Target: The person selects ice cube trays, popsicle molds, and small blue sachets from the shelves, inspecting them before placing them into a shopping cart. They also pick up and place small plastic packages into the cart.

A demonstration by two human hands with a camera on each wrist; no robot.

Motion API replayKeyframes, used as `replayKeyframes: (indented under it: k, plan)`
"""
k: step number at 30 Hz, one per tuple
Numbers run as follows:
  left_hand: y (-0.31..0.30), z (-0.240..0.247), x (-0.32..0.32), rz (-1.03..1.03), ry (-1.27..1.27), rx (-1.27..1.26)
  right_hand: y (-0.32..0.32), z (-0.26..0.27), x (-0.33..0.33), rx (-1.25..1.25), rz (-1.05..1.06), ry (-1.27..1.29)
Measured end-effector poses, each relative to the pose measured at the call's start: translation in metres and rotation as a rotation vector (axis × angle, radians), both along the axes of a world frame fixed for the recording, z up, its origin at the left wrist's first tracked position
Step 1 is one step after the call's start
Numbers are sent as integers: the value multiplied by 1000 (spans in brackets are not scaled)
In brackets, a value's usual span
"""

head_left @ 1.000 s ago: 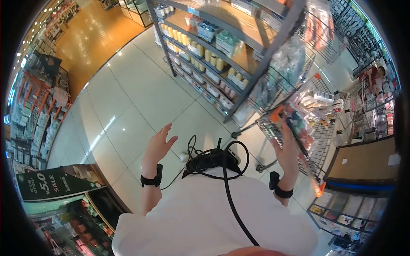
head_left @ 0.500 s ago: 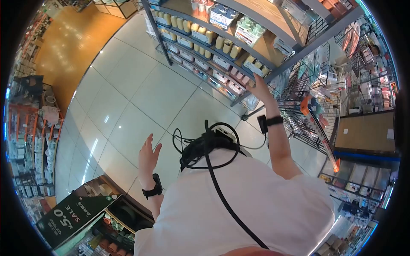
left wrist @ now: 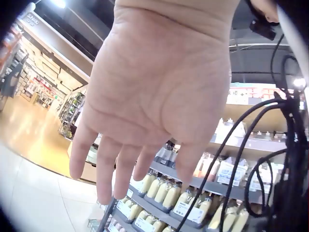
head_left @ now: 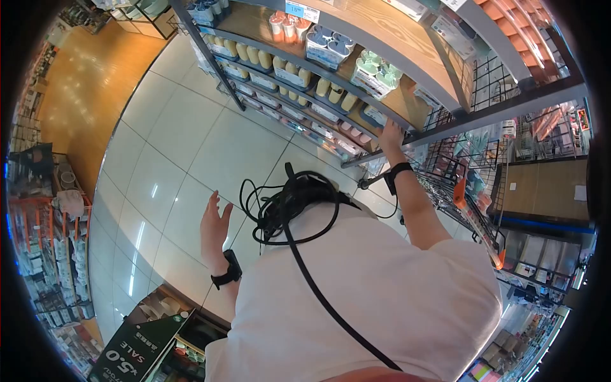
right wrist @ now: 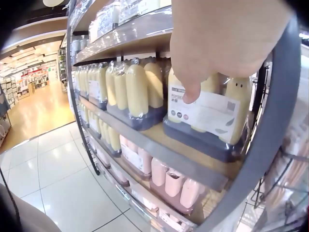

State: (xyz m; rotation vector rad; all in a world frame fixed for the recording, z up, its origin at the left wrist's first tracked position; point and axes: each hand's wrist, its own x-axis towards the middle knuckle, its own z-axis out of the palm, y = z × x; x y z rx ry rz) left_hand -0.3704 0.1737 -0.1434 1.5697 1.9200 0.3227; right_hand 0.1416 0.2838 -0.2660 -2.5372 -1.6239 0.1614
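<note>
My right hand [head_left: 391, 137] reaches into the shelf rack [head_left: 439, 130] near its right-hand post. In the right wrist view the thumb lies over the front label of a pack of yellow popsicle molds [right wrist: 205, 116] with a dark tray base. The other fingers are hidden behind the hand, so I cannot tell whether they grip the pack. Beside it stand more packs of yellow molds [right wrist: 137, 89], and pink ones [right wrist: 174, 183] sit a level lower. My left hand [head_left: 215, 226] hangs in the air over the floor, fingers extended and holding nothing.
A wire shopping cart [head_left: 445, 181] with an orange-ended handle stands to the right, close to the rack. Black cables [head_left: 286, 204] loop at my chest. A dark green sale sign [head_left: 137, 347] is at the lower left, above tiled floor [head_left: 197, 146].
My right hand has left the cart's handle area and moved up to the shelf, onto the yellow mold pack. The view has shifted toward the rack. The left hand stays extended and holds nothing.
</note>
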Motion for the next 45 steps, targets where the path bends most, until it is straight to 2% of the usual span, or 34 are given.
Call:
replayKeyframes:
  k: [1,3,8,11,12,15,18,21,24,29,31,33,36,39,40,43,45]
  plan:
    - [9,-3,0,-23,-5,-14,3,7,2,-85,-51,75]
    - [31,-7,4,-64,-25,-24,18,-15,27,-201,-109,123]
    - [77,-6,-1,-155,-24,-48,30,-45,56,-230,-301,472]
    - [112,-7,-8,-233,32,-33,30,-51,60,-264,-259,443]
    - [123,-7,-12,-261,46,-32,23,-15,39,-207,-180,445]
    - [153,-8,-16,-348,48,-15,15,1,22,-44,-76,73]
    - [179,-2,-17,-390,24,-14,15,-2,16,-40,-143,65]
    - [193,-1,-22,-412,4,-29,10,-30,42,89,-134,325]
    - [203,-18,-34,-442,-10,-46,12,-41,50,133,-201,464]
    - [215,-39,-56,-451,-31,-146,7,-59,52,327,-362,583]
    - [218,-29,-58,-454,-57,-176,6,-60,54,373,-372,632]
    - [223,-20,-54,-443,-74,-184,7,-63,52,411,-324,483]
    - [225,-8,-50,-420,-60,-172,11,-91,61,636,-295,156]
    - [228,-14,-52,-449,-135,-158,27,-101,67,52,-385,-309]
    - [227,-13,-52,-440,-122,-138,29,-97,64,33,-454,-103]
    - [223,-15,-51,-433,-95,-101,19,-95,42,637,-395,316]
    - [223,-24,-53,-441,-104,-97,15,-95,31,680,-452,275]
